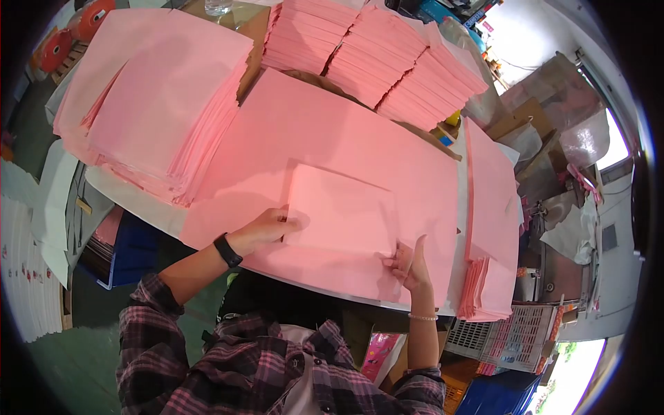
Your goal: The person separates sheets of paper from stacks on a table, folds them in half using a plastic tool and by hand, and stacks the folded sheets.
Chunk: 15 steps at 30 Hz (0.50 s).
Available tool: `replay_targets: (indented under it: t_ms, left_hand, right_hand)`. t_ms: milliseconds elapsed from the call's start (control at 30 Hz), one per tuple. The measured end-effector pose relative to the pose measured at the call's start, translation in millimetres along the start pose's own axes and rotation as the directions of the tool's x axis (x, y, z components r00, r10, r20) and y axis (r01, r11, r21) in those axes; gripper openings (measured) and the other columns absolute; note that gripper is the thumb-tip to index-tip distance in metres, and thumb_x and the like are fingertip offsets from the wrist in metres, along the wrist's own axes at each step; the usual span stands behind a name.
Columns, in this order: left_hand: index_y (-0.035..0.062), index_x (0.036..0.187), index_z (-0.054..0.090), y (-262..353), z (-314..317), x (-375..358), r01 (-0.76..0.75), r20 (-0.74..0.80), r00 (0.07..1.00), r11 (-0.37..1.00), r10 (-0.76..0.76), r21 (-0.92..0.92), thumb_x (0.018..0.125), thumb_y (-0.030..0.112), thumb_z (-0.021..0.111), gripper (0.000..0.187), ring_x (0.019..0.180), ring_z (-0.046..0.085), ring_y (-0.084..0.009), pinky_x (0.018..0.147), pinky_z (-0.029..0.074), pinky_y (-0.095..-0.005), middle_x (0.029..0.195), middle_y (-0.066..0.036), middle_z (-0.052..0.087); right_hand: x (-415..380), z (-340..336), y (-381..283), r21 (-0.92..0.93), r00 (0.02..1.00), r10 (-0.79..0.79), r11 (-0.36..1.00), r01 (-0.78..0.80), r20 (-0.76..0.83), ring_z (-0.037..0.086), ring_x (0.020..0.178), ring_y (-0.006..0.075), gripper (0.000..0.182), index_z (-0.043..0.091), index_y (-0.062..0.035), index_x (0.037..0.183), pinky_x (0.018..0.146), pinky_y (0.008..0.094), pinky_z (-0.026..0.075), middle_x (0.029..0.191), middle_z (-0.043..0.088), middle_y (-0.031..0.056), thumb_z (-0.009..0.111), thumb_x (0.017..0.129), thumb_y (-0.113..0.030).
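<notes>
A folded pink paper sheet lies in front of me over a large flat pink sheet. My left hand, below a black wristband, pinches the folded piece at its left edge, with the thumb on top. At its lower right corner is my right hand. The thumb there stands up, apart from the fingers, which reach toward the paper's edge. Whether those fingertips touch the paper is hard to make out.
Stacks of folded pink paper stand along the far side. Another pink pile is at the left, and pink sheets lie at the right. A grey plastic crate sits below on the right, a blue bin on the left.
</notes>
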<state>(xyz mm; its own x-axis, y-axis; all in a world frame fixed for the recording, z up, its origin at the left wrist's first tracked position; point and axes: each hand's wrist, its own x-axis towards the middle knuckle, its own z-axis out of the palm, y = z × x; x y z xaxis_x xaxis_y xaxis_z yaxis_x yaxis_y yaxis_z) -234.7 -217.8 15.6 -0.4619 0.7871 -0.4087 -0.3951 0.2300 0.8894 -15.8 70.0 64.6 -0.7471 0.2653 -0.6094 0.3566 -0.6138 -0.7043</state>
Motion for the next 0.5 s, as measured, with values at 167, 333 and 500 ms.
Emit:
replay_targets:
  t_ms: [167,333,500]
  left_hand:
    - [0.003,0.095,0.062,-3.7,-6.3,1.4,0.005,0.015,1.0,1.0,-0.006,0.015,0.09,0.02,0.062,0.018,0.058,0.047,-0.0046,0.052,0.037,-0.0201,0.074,0.003,0.054]
    - [-0.0032,0.102,0.055,6.8,-2.4,-5.2,-0.095,-0.048,0.994,0.993,0.098,0.07,0.081,0.016,0.07,0.032,0.059,0.056,-0.0098,0.052,0.043,-0.0242,0.072,-0.003,0.059]
    - [-0.0084,0.108,0.044,11.2,-6.1,-8.7,-0.217,-0.142,0.949,0.912,0.281,0.349,0.072,0.013,0.074,0.052,0.059,0.063,-0.0189,0.054,0.048,-0.0297,0.067,-0.011,0.061]
  right_hand:
    - [7.5,-10.6,15.0,-0.307,0.967,-0.093,0.952,0.016,-0.237,0.071,0.076,0.0162,0.034,0.056,-0.0041,0.106,0.037,0.0181,0.031,0.081,0.064,0.0045,0.062,0.093,-0.035]
    - [12.0,-8.6,17.6,-0.469,0.928,-0.142,0.883,-0.04,-0.346,0.07,0.071,0.0145,0.018,0.06,-0.0029,0.097,0.037,0.0187,0.032,0.081,0.065,0.0031,0.067,0.089,-0.017]
    - [11.4,-5.3,18.8,-0.441,0.933,-0.161,0.897,0.003,-0.32,0.07,0.067,0.0141,0.015,0.062,-0.002,0.09,0.037,0.0193,0.032,0.078,0.065,0.0042,0.068,0.088,-0.015]
